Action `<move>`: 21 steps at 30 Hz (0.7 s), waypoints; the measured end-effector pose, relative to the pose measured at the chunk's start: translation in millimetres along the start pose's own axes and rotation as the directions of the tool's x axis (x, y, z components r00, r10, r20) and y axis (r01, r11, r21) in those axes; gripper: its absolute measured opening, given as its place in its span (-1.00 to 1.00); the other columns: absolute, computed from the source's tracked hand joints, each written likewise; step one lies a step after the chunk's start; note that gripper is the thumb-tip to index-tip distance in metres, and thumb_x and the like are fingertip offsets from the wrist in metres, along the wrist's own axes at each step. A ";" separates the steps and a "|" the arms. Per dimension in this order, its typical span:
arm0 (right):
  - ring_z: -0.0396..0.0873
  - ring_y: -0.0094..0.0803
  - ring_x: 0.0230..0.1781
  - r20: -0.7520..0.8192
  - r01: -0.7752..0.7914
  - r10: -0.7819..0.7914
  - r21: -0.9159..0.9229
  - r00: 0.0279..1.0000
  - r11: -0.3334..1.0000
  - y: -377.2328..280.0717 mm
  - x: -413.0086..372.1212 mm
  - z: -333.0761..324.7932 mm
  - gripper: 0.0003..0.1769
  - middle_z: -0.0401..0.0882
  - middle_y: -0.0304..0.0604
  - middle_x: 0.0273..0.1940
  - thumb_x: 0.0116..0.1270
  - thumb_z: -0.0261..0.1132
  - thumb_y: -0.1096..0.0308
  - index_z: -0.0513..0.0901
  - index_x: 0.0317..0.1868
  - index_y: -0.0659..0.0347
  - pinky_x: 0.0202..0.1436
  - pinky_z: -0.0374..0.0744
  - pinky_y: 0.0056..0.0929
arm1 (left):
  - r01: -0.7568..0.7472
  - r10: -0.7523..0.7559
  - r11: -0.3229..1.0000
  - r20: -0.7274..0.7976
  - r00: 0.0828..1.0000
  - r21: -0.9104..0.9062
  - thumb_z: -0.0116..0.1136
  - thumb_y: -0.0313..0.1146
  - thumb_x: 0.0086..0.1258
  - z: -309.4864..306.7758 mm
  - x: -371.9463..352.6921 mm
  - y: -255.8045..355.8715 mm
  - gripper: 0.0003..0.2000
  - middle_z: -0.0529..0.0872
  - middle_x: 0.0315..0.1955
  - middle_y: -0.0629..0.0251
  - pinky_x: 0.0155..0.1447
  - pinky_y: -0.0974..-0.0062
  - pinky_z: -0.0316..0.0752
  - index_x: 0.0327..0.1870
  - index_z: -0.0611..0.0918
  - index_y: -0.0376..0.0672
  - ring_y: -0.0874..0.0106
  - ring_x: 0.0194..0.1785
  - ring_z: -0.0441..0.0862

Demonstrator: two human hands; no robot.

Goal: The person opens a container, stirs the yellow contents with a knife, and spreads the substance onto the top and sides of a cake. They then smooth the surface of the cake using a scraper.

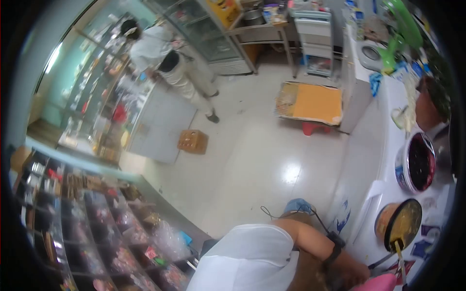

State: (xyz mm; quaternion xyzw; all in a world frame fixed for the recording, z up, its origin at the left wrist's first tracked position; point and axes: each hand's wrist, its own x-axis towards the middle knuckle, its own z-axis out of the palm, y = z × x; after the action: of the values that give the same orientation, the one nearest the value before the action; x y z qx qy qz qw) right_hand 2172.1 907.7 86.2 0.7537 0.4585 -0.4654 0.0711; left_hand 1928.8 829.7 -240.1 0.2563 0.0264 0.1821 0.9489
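Note:
At the bottom right my left hand (357,274) reaches toward the white counter, with a black band on the wrist; its fingers are blurred and partly hidden, so its grip cannot be made out. Nearest to it are a dark handle-like piece (381,261) and a pink item (381,282) at the lower edge. Just beyond stands a round container with a black rim (410,218) and yellowish contents, a utensil (399,254) leaning over its edge. Farther back is a white tub (402,169) holding something dark red. My right hand is out of view.
A co-worker (155,48) stands at a cabinet (162,121), upper left. An orange sheet (318,102) rests on a red stool (313,128). A brown crate (193,141) sits on the floor. Shelves of packets (126,223) line the lower left; a green appliance (403,24) stands upper right.

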 end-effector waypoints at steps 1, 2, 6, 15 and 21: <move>0.63 -0.33 -0.29 -0.146 -0.036 0.025 -0.073 0.989 0.997 -2.9 -12.6 11.8 -0.50 0.68 0.00 -0.16 0.43 0.23 0.14 0.47 0.22 0.30 -0.31 0.58 -0.43 | 0.045 -0.048 0.993 -0.021 0.999 -0.109 0.26 -0.29 0.21 1.9 -2.9 1.0 -0.71 0.60 -0.23 0.45 -0.22 0.44 0.52 -0.05 0.54 -0.04 0.43 -0.24 0.58; 0.65 -0.29 -0.23 -0.288 -0.091 0.050 -0.132 0.956 0.987 -7.1 -24.1 24.4 -0.40 0.68 0.05 -0.10 0.41 0.26 0.12 0.38 0.34 0.28 -0.26 0.59 -0.41 | 0.095 -0.103 0.968 -0.025 0.994 -0.232 0.26 -0.29 0.21 8.7 -3.0 3.3 -0.71 0.60 -0.24 0.46 -0.22 0.45 0.52 -0.05 0.54 -0.03 0.43 -0.25 0.58; 0.49 -0.47 -0.54 -0.462 0.182 -0.053 0.239 0.885 0.954 48.5 -46.1 37.5 -0.61 0.63 -0.07 -0.29 0.43 0.23 0.19 0.44 0.10 0.28 -0.55 0.38 -0.59 | 0.215 -0.223 0.967 -0.046 0.974 -0.135 0.23 -0.33 0.18 38.9 -16.0 45.9 -0.68 0.63 -0.37 0.46 -0.16 0.44 0.51 -0.02 0.53 -0.04 0.50 -0.25 0.58; 0.23 -0.72 -0.76 -0.508 0.013 0.150 0.302 0.848 0.953 -10.2 -169.5 84.7 -0.76 0.53 -0.29 -0.60 0.45 0.21 0.31 0.66 -0.24 0.35 -0.69 0.15 -0.67 | 0.328 -0.337 0.910 0.008 0.941 -0.254 0.05 -0.36 0.34 30.8 -26.3 79.8 -0.50 0.59 0.10 0.28 0.23 0.39 0.39 0.33 0.35 -0.16 0.43 0.12 0.54; 0.47 -0.68 -0.54 -0.628 0.030 0.075 0.156 0.775 0.987 -1.5 -204.2 102.8 -0.78 0.64 -0.25 -0.44 0.30 0.35 0.54 0.71 -0.05 0.39 -0.47 0.36 -0.73 | 0.305 -0.328 0.888 -0.008 0.945 -0.344 -0.05 -0.33 0.38 12.3 -7.0 77.2 -0.54 0.55 0.18 0.19 0.30 0.31 0.35 0.31 0.38 -0.24 0.32 0.19 0.52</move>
State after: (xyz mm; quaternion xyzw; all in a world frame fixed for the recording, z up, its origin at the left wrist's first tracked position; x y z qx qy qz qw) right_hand 2075.6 726.0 186.1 0.8747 0.4086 -0.2194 -0.1407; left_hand 1898.4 883.2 -191.5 0.0759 0.0676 0.0353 0.9942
